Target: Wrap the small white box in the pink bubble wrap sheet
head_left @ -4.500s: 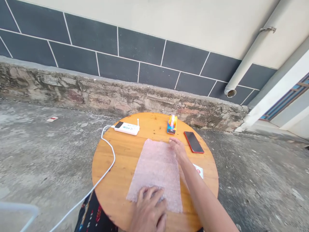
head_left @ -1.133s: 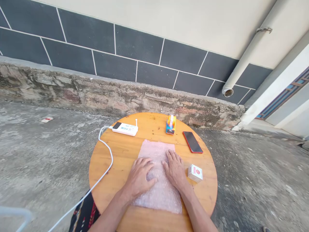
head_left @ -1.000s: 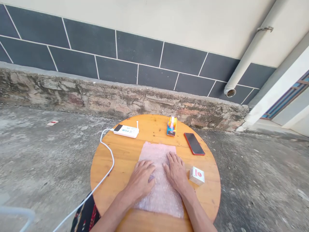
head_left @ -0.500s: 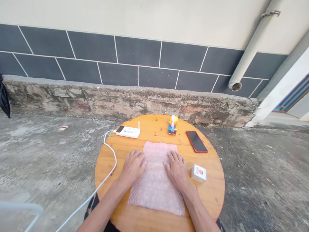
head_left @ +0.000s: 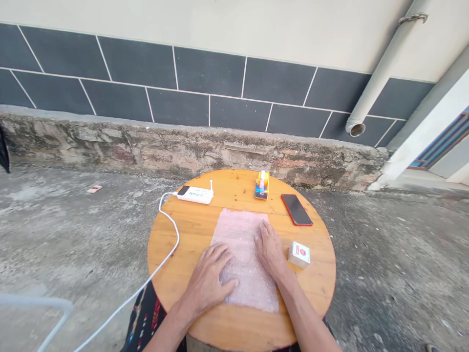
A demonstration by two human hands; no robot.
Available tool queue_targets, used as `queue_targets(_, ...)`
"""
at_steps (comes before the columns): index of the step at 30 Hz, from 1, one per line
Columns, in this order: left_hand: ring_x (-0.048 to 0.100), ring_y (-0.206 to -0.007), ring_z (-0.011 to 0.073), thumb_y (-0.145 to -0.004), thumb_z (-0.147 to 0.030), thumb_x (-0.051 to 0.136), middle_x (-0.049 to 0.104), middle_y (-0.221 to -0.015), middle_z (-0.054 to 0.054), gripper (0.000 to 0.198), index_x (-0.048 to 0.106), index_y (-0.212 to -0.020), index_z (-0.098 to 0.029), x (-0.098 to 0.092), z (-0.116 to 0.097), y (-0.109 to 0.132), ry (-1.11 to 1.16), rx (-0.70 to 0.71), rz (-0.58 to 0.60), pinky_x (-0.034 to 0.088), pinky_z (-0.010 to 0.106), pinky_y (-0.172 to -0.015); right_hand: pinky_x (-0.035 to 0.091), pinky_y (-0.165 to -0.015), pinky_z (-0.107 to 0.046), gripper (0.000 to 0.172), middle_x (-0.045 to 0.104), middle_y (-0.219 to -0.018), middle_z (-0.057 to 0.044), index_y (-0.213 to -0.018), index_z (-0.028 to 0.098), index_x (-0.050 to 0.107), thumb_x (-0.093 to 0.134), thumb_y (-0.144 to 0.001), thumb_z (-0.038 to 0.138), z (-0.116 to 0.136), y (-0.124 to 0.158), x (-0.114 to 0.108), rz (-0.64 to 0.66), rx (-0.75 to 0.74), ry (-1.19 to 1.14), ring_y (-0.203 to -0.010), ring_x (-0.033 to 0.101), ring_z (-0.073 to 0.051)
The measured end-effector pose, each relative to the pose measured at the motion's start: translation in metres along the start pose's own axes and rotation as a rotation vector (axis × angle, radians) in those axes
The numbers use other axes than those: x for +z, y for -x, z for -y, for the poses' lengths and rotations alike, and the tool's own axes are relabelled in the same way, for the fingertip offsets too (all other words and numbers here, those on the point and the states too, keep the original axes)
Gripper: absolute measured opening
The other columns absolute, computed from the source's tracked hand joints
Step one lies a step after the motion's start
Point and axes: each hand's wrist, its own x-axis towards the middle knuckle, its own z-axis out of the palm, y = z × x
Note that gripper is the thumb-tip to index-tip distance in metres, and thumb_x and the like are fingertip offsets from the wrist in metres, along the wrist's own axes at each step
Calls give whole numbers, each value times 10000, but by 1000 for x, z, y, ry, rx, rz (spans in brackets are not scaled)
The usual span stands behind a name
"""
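A pinkish sheet of bubble wrap [head_left: 244, 249] lies flat on the round wooden table [head_left: 168, 288]. My left hand [head_left: 212, 274] rests on its lower left side, fingers spread and thumb pointing inward. On the right edge of the wrap lies my right hand [head_left: 270, 247], palm down with fingers stretched forward. Neither hand grips anything. Just right of my right hand stands a small white box [head_left: 299, 254] with red print.
A white power bank [head_left: 195, 194] with a white cable [head_left: 176, 230] sits at the table's left. Towards the back stands a yellow and blue tape dispenser [head_left: 262, 186]. A red-edged phone [head_left: 296, 210] lies at the right. Beyond is a stone-based wall [head_left: 164, 149].
My left hand has moved back towards me along the wrap, and its fingers have spread. My right hand stays at the right edge. The view has shifted slightly.
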Motion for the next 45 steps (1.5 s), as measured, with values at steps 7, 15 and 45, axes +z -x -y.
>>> queue_targets(7, 452, -1221, 320, -672, -346, 701, 532, -1310, 93, 479, 593, -1126, -236, 4, 4, 3, -9, 38, -16, 379, 492, -1027, 353, -995, -435, 419, 463, -1401, -113, -1272, 188, 519, 456, -860, 224, -21, 23, -59, -36, -104, 29, -1261, 430, -272)
queue_targets(15, 450, -1219, 314, -645, -358, 734, 537, -1308, 100, 531, 604, -1138, -213, 5, 5, 3, -25, 21, -13, 363, 477, -1044, 427, -837, -387, 395, 673, -1088, -123, -1173, 149, 578, 534, -786, 211, -88, 50, -81, 163, 71, 170, -968, 631, -276)
queue_targets(45, 401, -1253, 284, -616, -286, 731, 470, -1362, 83, 893, 313, -1404, -238, 0, 3, 2, 142, -33, -11, 305, 450, -1076, 345, -836, -299, 417, 650, -1036, -54, -1137, 213, 590, 601, -722, 176, 38, 5, -48, 337, -212, -147, -959, 573, -219)
